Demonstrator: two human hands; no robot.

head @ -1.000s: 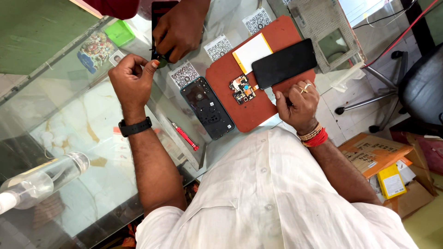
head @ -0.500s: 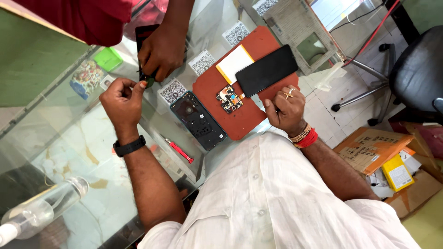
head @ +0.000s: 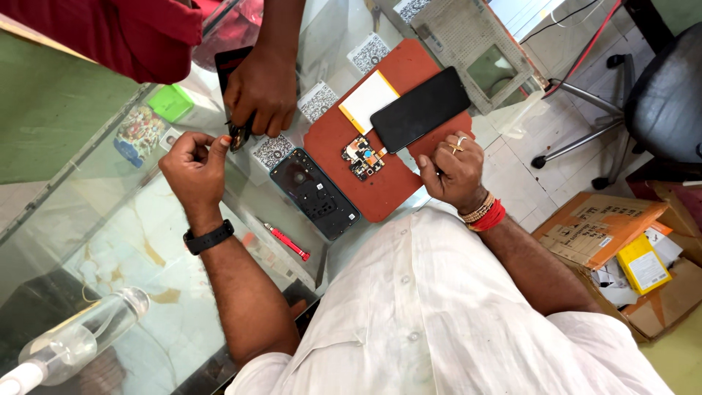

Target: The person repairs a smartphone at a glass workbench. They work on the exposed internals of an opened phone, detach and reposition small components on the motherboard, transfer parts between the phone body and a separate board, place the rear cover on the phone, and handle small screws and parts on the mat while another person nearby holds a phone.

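Red screwdriver (head: 287,242), clear bottle (head: 69,340), cardboard box (head: 610,241), perhaps a chair base (head: 585,124)

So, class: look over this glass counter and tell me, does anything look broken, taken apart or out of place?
Yes. A phone lies opened with its back off, half off the red mat, and its circuit board sits loose on the mat beside a black screen panel.
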